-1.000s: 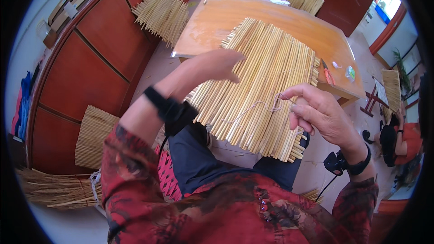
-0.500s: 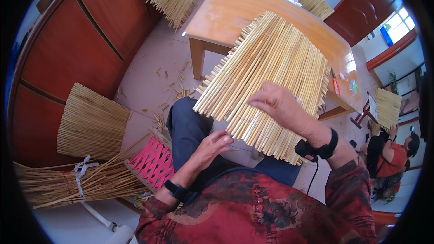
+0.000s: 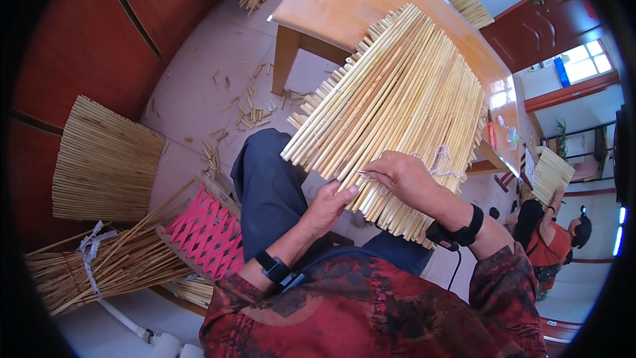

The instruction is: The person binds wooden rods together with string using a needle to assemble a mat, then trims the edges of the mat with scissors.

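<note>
A mat of pale reed stalks [image 3: 397, 99] bound side by side leans from my lap against the table. My left hand [image 3: 329, 207] grips its near edge, thumb on top and the other fingers mostly hidden below. My right hand [image 3: 407, 179] is bent over the near part of the mat, fingertips pinched together. A thin pale strand, seemingly thread, shows at those fingertips; whether a needle is there too I cannot tell. Loose white thread [image 3: 440, 159] lies in loops on the stalks beyond my right hand.
The wooden table [image 3: 324, 0] stands ahead, with red-handled pliers or a similar tool [image 3: 491, 129] at its right. Cut stalk pieces [image 3: 252, 116] litter the floor. At left are another mat [image 3: 106, 159], a tied reed bundle [image 3: 119, 265] and a pink-strapped stool [image 3: 205, 232]. Another person [image 3: 553, 238] sits at right.
My left hand has moved from beside the mat's near edge to a grip on it. My right hand has come down onto the stalks, pinching. The view has shifted slightly.
</note>
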A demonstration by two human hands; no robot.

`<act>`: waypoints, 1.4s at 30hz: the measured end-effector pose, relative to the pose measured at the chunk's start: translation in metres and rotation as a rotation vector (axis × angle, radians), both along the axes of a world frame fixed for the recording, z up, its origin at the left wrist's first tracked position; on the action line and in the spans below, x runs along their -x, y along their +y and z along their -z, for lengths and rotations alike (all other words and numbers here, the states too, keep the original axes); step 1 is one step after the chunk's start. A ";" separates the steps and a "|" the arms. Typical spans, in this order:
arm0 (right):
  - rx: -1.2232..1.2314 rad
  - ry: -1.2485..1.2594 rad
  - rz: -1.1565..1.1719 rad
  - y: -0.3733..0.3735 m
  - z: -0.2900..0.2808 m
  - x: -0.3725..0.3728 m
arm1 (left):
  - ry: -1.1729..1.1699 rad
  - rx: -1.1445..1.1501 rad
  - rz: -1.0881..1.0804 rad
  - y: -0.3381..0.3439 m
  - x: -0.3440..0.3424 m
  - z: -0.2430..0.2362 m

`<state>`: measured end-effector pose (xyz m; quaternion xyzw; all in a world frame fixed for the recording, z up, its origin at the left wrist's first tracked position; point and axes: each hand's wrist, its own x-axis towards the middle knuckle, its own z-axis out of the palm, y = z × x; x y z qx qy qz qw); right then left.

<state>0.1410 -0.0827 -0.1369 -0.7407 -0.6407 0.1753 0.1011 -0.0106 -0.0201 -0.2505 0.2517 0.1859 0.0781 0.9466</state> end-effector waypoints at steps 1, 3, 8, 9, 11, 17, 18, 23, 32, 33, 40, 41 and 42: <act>0.008 -0.021 -0.019 0.000 -0.001 0.000 | 0.013 -0.037 0.015 -0.001 0.000 0.005; 0.034 -0.037 -0.029 0.003 -0.005 0.000 | 0.015 -0.028 0.014 -0.002 0.001 0.008; 0.076 -0.064 -0.053 0.005 -0.005 -0.003 | -0.031 0.031 -0.025 -0.001 -0.002 -0.007; 0.080 -0.060 -0.062 0.006 -0.004 -0.004 | -0.039 0.021 -0.031 -0.002 -0.001 -0.006; 0.088 -0.056 -0.073 0.006 -0.004 -0.005 | -0.046 0.015 -0.038 -0.003 -0.001 -0.004; 0.095 -0.063 -0.088 0.007 -0.005 -0.005 | -0.042 -0.009 0.005 -0.002 0.001 -0.001; 0.097 -0.064 -0.089 0.007 -0.005 -0.005 | -0.049 0.000 -0.004 -0.001 0.001 -0.005; 0.092 -0.056 -0.111 0.009 -0.007 -0.005 | -0.067 -0.015 0.000 -0.001 0.001 -0.004; 0.068 0.080 -0.100 0.009 -0.006 -0.009 | -0.070 0.013 -0.024 -0.001 0.002 -0.011; 0.071 0.083 -0.096 0.009 -0.004 -0.010 | -0.070 0.015 -0.021 -0.002 0.002 -0.010; 0.087 0.036 -0.114 0.013 -0.008 -0.007 | -0.063 0.020 -0.019 -0.002 0.002 -0.010; 0.087 0.036 -0.114 0.013 -0.008 -0.006 | -0.063 0.021 -0.019 -0.002 0.002 -0.010; 0.082 0.048 -0.114 0.013 -0.009 -0.006 | -0.057 0.019 -0.018 -0.002 0.003 -0.010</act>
